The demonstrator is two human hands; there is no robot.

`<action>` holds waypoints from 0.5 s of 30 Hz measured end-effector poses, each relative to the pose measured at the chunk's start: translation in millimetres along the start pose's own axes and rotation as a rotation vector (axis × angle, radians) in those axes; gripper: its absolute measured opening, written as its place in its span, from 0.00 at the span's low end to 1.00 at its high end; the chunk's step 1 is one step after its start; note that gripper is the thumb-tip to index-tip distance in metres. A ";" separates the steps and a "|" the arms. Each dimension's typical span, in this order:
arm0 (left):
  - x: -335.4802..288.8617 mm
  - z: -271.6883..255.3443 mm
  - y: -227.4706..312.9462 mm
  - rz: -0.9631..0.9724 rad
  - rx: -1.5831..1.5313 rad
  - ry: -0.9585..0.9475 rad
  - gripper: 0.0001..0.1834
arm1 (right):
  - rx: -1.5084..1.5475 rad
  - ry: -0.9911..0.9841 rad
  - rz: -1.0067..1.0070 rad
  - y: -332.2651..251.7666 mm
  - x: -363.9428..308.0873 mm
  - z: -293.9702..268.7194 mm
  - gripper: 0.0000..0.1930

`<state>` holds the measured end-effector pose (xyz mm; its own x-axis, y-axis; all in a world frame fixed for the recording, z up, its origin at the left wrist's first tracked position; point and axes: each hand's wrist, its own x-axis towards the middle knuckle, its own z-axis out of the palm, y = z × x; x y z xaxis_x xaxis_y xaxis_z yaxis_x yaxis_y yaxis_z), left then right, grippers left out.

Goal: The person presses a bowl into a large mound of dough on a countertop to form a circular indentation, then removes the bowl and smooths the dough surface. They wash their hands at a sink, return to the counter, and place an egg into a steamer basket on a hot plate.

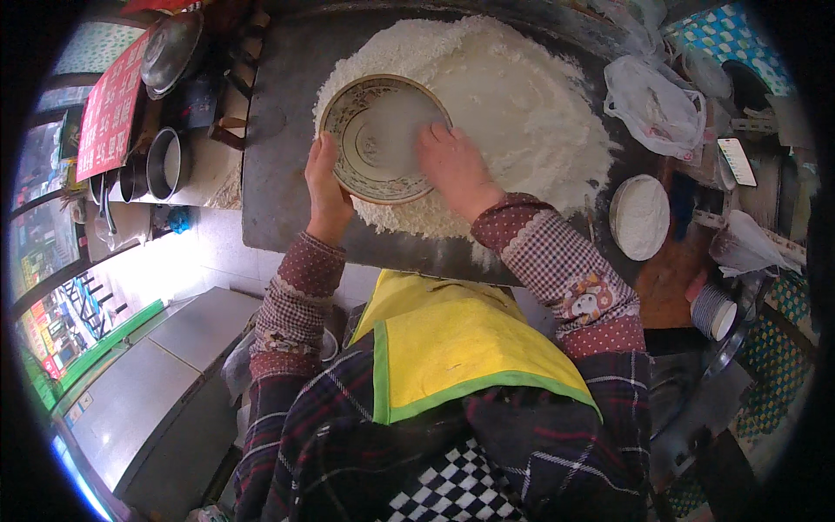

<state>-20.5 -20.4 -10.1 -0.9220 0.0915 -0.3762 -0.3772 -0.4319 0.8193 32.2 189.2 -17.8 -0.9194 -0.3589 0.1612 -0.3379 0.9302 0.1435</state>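
Observation:
A wide bowl (376, 193) with a flower-patterned inside is tilted over a broad spread of white flour (522, 122). My left hand (326, 187) grips its left side, thumb up along the rim. Across the right rim lies my right hand (457, 170), its fingers bunched and slightly blurred inside the bowl. Something whitish and cloudy coats the bowl's inside; whether it is flour or liquid I cannot tell. What the right fingers hold, if anything, is hidden.
The flour lies on a dark worktop (283, 157). At right stand a bowl of white powder (641, 217), a plastic bag (654, 104) and stacked cups (713, 311). Pots (167, 163) and a metal lid (172, 54) are at left, with a metal cabinet (148, 391) below.

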 end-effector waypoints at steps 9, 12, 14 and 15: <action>4.5 2.9 -4.6 0.005 -0.083 -0.051 0.28 | 0.229 -0.005 0.101 -24.2 -2.9 -0.3 0.08; 2.1 4.4 -1.8 0.008 -0.082 -0.060 0.28 | 0.353 0.056 0.076 -26.6 -9.3 -6.8 0.07; 1.3 4.5 0.4 -0.008 -0.017 -0.069 0.30 | 0.407 0.031 0.056 -21.9 -11.2 -10.2 0.06; 1.0 4.1 1.6 -0.004 0.009 -0.082 0.31 | 0.426 0.070 0.036 -18.4 -11.0 -11.4 0.05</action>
<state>-22.4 -17.2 -7.4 -0.9245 0.1661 -0.3431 -0.3811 -0.4231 0.8220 50.9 175.2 -11.1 -0.9212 -0.3167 0.2262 -0.3725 0.8859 -0.2765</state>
